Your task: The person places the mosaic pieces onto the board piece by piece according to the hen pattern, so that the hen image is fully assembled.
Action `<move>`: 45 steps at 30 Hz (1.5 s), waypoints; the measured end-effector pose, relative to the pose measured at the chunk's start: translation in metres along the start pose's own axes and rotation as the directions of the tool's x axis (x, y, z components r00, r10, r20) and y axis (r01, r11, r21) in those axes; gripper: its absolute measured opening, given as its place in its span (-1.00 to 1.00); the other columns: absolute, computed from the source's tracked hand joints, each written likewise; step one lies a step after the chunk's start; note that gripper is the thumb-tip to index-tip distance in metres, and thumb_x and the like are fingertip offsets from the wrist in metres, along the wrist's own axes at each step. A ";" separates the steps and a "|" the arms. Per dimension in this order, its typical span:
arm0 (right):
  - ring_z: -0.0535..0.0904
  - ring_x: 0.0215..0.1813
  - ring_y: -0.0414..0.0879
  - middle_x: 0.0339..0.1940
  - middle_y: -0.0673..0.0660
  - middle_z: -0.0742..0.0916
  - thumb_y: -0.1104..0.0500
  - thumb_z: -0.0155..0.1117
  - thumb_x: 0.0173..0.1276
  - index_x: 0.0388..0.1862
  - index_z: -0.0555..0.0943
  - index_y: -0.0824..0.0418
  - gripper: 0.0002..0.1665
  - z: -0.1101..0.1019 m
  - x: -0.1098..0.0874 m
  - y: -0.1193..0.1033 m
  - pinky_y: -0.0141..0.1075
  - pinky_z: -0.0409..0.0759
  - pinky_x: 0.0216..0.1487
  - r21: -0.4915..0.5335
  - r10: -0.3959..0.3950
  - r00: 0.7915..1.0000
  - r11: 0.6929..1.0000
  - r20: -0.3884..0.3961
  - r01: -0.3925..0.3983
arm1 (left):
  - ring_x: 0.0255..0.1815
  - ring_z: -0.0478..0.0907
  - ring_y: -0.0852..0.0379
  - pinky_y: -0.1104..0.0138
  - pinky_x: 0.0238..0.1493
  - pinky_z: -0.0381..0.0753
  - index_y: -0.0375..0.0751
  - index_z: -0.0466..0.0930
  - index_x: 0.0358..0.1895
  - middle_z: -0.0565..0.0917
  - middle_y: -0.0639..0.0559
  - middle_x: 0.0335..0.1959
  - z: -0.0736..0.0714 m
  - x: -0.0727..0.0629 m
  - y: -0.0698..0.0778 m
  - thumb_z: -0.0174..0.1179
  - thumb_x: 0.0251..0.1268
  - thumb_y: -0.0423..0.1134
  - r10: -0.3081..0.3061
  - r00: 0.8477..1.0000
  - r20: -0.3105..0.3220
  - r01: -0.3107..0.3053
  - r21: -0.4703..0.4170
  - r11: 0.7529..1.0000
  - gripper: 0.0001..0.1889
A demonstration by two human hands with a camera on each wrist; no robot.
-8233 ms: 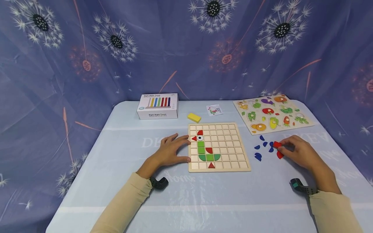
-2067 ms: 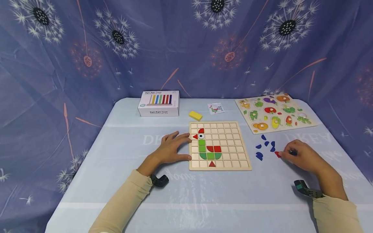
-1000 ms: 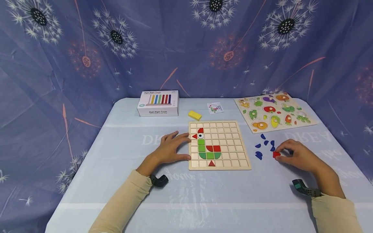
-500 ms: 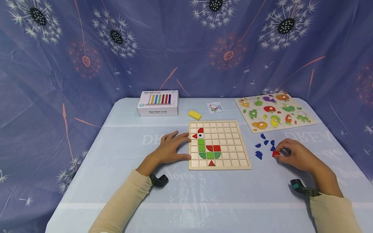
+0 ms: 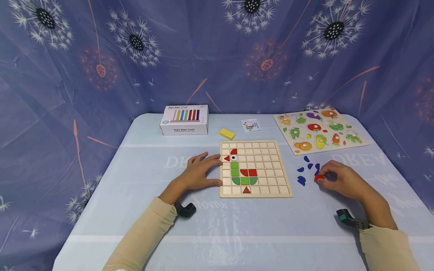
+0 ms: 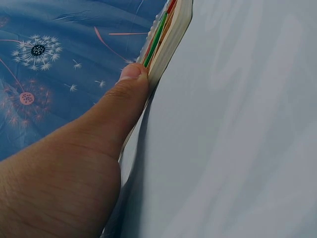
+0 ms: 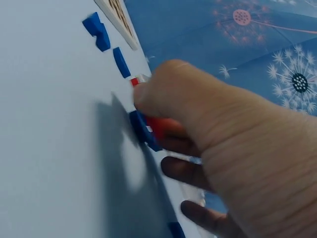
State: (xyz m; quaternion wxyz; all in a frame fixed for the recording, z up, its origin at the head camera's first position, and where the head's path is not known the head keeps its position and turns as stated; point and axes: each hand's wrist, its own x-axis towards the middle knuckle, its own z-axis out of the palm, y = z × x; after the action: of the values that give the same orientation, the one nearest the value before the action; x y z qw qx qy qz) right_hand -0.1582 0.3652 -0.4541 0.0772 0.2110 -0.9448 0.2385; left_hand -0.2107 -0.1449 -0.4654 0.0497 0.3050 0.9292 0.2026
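Observation:
The fingertips and thumb of my left hand touch the left edge of a square wooden grid board; the left wrist view shows the thumb against its side. Red and green tiles plus an eye tile form a bird-like figure on the board, with a red square tile beside a red quarter-round. To the right of the board, my right hand pinches a red tile between thumb and forefinger. Fingers partly hide its shape. Several blue half-round tiles lie close by on the table.
Behind the board are a yellow block, a small picture card and a white box. A vegetable peg puzzle lies at the back right. A patterned blue cloth hangs behind the table.
Since the oldest frame, the red square tile has come to lie on the board. My right hand has taken another red tile and moved it slightly left. The left hand stays at the board.

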 end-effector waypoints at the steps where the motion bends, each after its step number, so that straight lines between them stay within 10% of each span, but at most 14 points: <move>1: 0.54 -0.24 -0.15 -0.29 -0.12 0.63 0.35 0.66 -0.03 -0.36 0.66 0.00 -0.62 0.001 0.001 0.000 -0.64 0.44 -0.11 0.004 -0.014 1.000 1.000 -0.014 0.014 | 0.60 -0.05 -0.19 -0.16 0.37 -0.05 0.23 0.43 0.41 0.22 0.21 0.58 0.000 0.000 0.000 0.30 0.14 0.43 0.000 1.000 -0.001 0.000 0.003 1.000 -0.22; 21: 0.49 -0.14 -0.17 -0.23 -0.14 0.63 0.33 0.66 -0.02 -0.35 0.66 -0.04 -0.62 0.024 0.037 -0.023 -0.49 0.37 -0.02 0.065 -0.196 0.980 0.978 -0.042 0.199 | 0.60 -0.06 -0.19 -0.17 0.38 -0.06 0.23 0.43 0.41 0.22 0.22 0.58 -0.003 0.001 0.002 0.30 0.14 0.41 0.000 1.000 0.004 0.000 -0.010 1.000 -0.23; 45: 0.48 -0.05 -0.17 -0.16 -0.15 0.65 0.15 0.57 0.22 -0.22 0.73 -0.01 -0.81 0.072 0.112 -0.088 -0.18 0.45 0.04 0.227 -0.307 0.929 0.939 0.208 0.260 | 0.59 -0.04 -0.21 -0.19 0.37 -0.04 0.21 0.44 0.41 0.24 0.20 0.57 -0.002 -0.002 0.001 0.30 0.14 0.42 0.013 1.000 -0.009 -0.013 -0.006 1.000 -0.23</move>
State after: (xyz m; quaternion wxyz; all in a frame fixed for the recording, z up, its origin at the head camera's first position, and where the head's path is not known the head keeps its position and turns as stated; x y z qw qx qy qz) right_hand -0.2236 0.2198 -0.4530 -0.0251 0.3796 -0.8785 0.2889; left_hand -0.2089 -0.1455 -0.4633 0.0453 0.3101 0.9267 0.2072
